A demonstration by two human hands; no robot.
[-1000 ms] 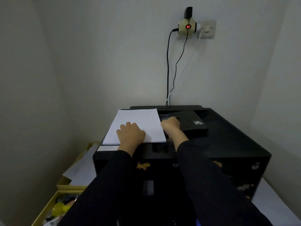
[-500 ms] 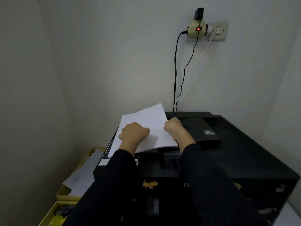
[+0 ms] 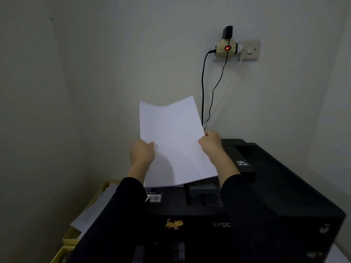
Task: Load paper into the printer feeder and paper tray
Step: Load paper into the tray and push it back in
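Paper [image 3: 174, 141] gripped at side edges by left hand [image 3: 142, 153], right hand [image 3: 211, 144]; printer [image 3: 275, 186] top partly hidden

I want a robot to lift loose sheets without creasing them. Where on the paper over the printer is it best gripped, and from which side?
Pinch the paper at both long edges, about halfway up, coming in from either side, as the left hand and right hand do. It is thin, steeply tilted, and its top edge dips, so one grip would probably let it flop.
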